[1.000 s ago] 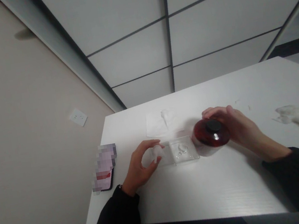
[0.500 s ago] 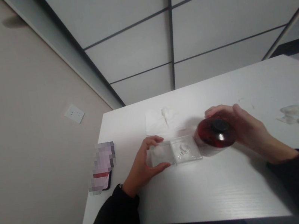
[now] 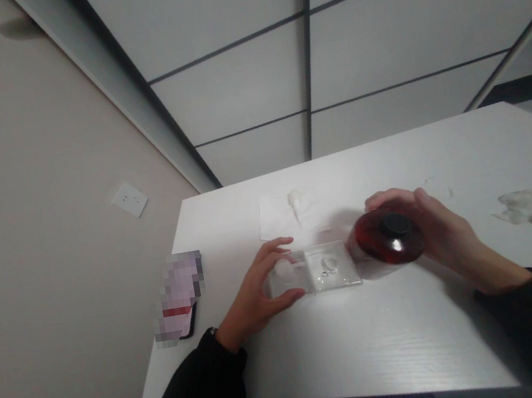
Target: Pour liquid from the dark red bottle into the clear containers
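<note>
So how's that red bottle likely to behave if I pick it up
The red bottle looks bulky, so it's probably heavy if full; I can't tell its fill. It shines, so may be slippery. Its broad body likely resists tipping.

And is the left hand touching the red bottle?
Apart. The head view shows it: part of the clear box lies between the left hand and the red bottle.

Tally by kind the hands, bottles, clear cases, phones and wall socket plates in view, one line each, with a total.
Hands: 2, the left hand and the right hand
Dark red bottle: 1
Clear two-part case: 1
Phone: 1
Wall socket plate: 1
Total: 6
</note>
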Motion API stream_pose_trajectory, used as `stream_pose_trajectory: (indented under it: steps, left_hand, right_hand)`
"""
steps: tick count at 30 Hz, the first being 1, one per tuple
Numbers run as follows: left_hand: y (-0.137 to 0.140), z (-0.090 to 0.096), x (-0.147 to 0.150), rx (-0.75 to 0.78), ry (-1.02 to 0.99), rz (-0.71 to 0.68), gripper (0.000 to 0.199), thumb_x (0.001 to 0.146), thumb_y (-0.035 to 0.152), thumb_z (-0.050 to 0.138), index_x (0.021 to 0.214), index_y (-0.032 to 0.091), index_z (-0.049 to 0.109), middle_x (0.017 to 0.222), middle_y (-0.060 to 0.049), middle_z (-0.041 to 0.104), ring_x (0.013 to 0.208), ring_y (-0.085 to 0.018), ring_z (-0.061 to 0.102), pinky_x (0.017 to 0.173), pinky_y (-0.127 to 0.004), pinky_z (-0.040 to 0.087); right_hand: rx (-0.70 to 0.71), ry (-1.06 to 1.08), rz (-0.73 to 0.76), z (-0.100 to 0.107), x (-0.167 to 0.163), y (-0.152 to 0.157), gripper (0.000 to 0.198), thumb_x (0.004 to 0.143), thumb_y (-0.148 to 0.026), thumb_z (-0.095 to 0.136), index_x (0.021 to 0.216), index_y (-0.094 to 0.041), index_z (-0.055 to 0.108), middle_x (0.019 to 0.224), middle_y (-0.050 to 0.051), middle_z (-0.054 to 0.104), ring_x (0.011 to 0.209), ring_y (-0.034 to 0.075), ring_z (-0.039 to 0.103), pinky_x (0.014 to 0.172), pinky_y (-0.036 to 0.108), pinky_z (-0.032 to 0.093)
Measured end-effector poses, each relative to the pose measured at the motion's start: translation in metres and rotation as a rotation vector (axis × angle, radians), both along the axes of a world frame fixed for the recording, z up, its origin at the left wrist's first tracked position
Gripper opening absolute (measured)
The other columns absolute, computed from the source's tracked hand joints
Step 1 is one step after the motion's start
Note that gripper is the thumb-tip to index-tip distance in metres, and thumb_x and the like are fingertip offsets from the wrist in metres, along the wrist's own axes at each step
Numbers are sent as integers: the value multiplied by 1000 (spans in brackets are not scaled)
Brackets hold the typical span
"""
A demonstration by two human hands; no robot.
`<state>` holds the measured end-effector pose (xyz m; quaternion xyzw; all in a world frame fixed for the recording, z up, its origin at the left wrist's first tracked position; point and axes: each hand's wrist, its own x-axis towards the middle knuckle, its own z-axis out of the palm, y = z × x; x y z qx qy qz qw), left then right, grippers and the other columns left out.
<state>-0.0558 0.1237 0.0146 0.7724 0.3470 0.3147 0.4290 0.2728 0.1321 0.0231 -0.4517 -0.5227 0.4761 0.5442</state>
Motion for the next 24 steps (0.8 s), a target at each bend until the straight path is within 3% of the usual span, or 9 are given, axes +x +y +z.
stream_pose_trajectory:
  steps: [4,8,15,22,24]
  left_hand:
    - [0,5,2,-7,45,-5,45,92,36,81,132,27,63,157,-13,53,150,-35,48,127,-58,38]
    - [0,9,3,-7,76,-16,24,92,33,79,113,25,71,156,-12,51,146,-35,51,124,-54,42]
    - [2,11,5,-14,82,-37,18,92,31,79,104,23,69,149,-12,53,145,-33,51,124,-52,42]
    - [1,7,2,-27,35,-11,45,89,32,82,123,27,52,146,-13,57,141,-31,54,122,-53,42]
    - [2,6,1,-23,31,-11,42,90,33,82,120,27,53,146,-12,57,142,-31,53,122,-53,42]
  right_hand:
    - [-42,51,10,-1,0,0,53,88,-79,64,86,-29,80,99,7,76,91,27,72,81,41,63]
    - [-46,49,4,-2,0,0,51,88,-78,65,88,-29,81,100,7,78,94,27,72,86,42,63]
    - [-43,40,20,-2,1,1,51,88,-79,65,88,-31,81,101,6,78,91,26,72,81,42,63]
    - [-42,33,6,0,0,0,50,87,-79,66,86,-31,81,98,6,78,91,27,72,82,42,63]
    - [-43,39,7,1,-1,0,50,86,-79,67,85,-31,81,98,6,78,90,27,72,81,42,63]
